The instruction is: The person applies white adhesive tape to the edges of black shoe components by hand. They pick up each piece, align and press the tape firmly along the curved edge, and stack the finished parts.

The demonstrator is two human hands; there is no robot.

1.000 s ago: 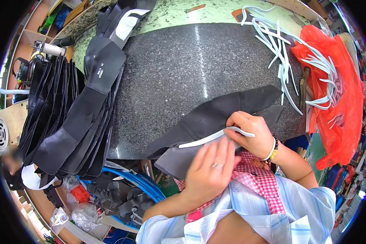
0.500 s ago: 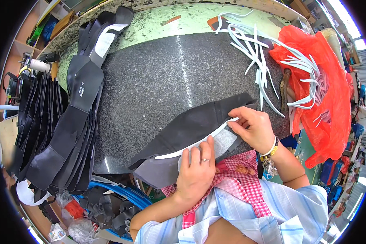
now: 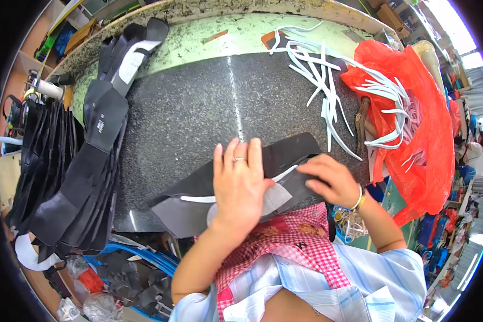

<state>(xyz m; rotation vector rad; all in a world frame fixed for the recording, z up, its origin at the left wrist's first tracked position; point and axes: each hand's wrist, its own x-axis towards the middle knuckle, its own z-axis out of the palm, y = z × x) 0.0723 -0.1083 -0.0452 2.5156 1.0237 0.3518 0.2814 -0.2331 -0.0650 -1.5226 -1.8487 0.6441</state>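
- Checked pink apron (image 3: 273,236) nearest the body; black panel (image 3: 292,149) lies just ahead of it, slantwise along the near edge of the dark stone slab (image 3: 182,107); the hard surface probably gives the palm something firm to press against.
- White strip (image 3: 198,199) lies along the panel, its middle hidden beneath the left hand (image 3: 239,185); a pale grey patch (image 3: 278,199) shows beside that hand.
- Left hand palm down, fingers stretched forward, thumb out to the right; it clamps nothing, its flat spread seemingly keeping strip and panel from sliding.
- Right hand (image 3: 333,177) at the strip's right end, wrist low, fingers bent, thumb and forefinger apart; perhaps guiding the tip, though contact is too fine to make out.
- Blue basket (image 3: 154,261) lower left, below slab level; dark pieces in it.
- Stack of black panels (image 3: 80,182) at slab's left; likely kept there for reach.
- Loose white strips (image 3: 327,80) far right, beside red bag (image 3: 434,134); their spread probably makes single ones easier to pick.
- White spool (image 3: 49,89) far left, beyond the stack.
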